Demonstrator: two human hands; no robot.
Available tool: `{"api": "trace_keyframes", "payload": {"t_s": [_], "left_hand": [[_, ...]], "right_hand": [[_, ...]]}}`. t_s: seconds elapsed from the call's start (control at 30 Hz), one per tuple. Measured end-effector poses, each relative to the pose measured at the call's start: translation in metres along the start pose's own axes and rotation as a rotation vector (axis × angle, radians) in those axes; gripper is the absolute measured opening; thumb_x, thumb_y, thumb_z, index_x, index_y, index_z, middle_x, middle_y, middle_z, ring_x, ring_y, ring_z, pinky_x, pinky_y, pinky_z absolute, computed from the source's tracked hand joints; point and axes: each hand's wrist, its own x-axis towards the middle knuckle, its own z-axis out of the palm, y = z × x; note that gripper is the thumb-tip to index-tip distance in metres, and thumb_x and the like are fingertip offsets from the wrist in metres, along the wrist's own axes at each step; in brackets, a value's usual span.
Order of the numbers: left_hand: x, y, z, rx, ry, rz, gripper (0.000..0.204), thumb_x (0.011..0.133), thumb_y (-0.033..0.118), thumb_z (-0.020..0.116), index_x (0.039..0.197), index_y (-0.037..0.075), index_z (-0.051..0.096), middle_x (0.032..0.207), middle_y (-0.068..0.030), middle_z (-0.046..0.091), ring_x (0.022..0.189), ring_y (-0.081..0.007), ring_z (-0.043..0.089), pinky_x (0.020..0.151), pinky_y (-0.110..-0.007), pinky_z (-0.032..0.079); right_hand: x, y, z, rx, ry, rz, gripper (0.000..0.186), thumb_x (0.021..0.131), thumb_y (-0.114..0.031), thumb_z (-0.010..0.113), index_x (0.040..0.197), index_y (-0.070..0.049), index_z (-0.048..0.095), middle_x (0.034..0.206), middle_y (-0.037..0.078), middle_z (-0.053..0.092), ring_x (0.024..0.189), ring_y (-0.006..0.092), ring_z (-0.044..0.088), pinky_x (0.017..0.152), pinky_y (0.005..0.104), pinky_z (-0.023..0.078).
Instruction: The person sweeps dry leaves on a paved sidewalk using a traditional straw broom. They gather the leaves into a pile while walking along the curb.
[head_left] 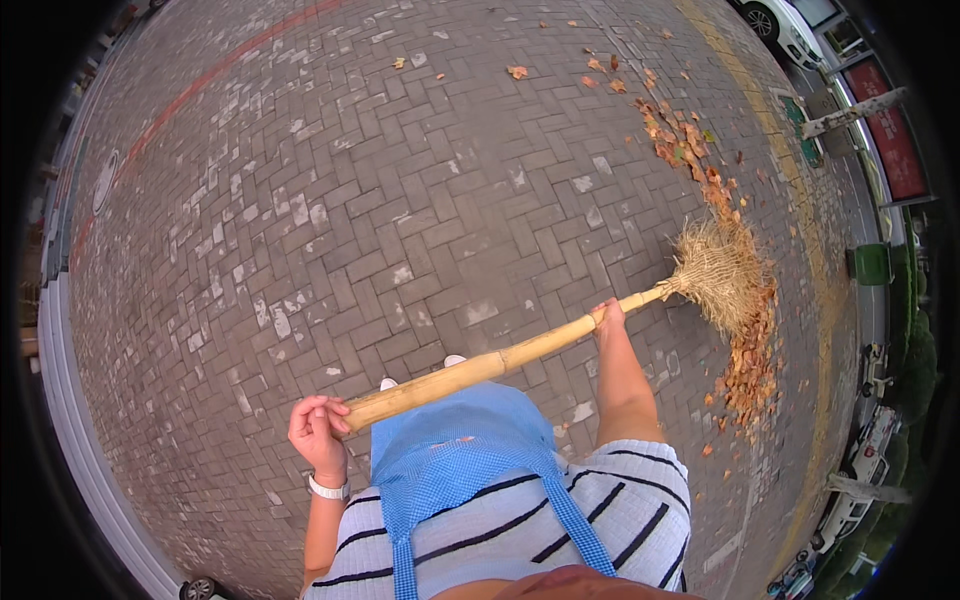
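Observation:
My left hand [318, 425] grips the near end of a thick bamboo broom handle [450, 377] at the lower left, a white watch on that wrist. Farther along the pole, my right hand [608, 316] is wrapped round it, arm stretched forward. The broom's straw head [718, 275] lies to my right on a long strip of dry orange-brown leaves [745, 370]. A few loose leaves [517, 72] are scattered farther up the grey brick paving [460, 200]. My blue apron and shoe tips show below the pole.
Along the right edge are a yellow line [800, 190], a tree trunk [850, 112], a green bin [868, 263], a red board [885, 125] and parked cars [850, 480]. A pale step or kerb [75, 390] runs along the left edge, near a red line and an oval cover [105, 180].

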Motion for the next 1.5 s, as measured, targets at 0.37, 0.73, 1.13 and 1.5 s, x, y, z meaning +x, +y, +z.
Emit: {"api": "trace_keyframes", "payload": {"t_s": [0.37, 0.73, 1.13, 1.5], "left_hand": [[0.033, 0.012, -0.167, 0.266, 0.566, 0.100, 0.020, 0.087, 0.003, 0.037, 0.101, -0.004, 0.049, 0.061, -0.0063, 0.047, 0.061, -0.0142, 0.047, 0.069, -0.029, 0.043], [-0.038, 0.105, -0.196, 0.712, 1.269, 0.326, 0.015, 0.082, 0.010, 0.045, 0.090, -0.001, 0.050, 0.059, -0.0052, 0.046, 0.052, -0.0144, 0.045, 0.051, -0.024, 0.039], [0.013, 0.175, 0.008, 0.944, 1.458, 0.593, 0.015, 0.082, 0.012, 0.046, 0.087, -0.001, 0.051, 0.058, -0.0045, 0.046, 0.050, -0.0137, 0.045, 0.046, -0.023, 0.038], [0.159, 0.218, 0.214, 1.040, 1.031, 0.866, 0.015, 0.083, 0.014, 0.046, 0.085, 0.000, 0.052, 0.057, -0.0039, 0.045, 0.047, -0.0130, 0.045, 0.042, -0.022, 0.037]], "right_hand": [[-0.112, 0.164, 0.212, -0.086, -0.137, 0.099, 0.017, 0.077, -0.017, 0.054, 0.069, -0.003, 0.048, 0.056, 0.006, 0.046, 0.044, 0.0141, 0.045, 0.040, 0.0288, 0.040], [-0.297, 0.357, 0.387, -0.729, -0.615, 0.358, 0.014, 0.081, -0.014, 0.050, 0.079, -0.001, 0.048, 0.062, 0.006, 0.049, 0.050, 0.0148, 0.049, 0.047, 0.0291, 0.047], [-0.320, 0.362, 0.481, -1.209, -1.197, 0.330, 0.019, 0.076, -0.007, 0.054, 0.092, 0.003, 0.048, 0.072, 0.008, 0.056, 0.062, 0.0171, 0.057, 0.056, 0.0323, 0.049], [-0.115, 0.054, 0.475, -0.554, -0.990, 0.433, 0.017, 0.075, -0.014, 0.058, 0.086, -0.002, 0.051, 0.078, 0.006, 0.057, 0.071, 0.0169, 0.058, 0.064, 0.0345, 0.050]]}}
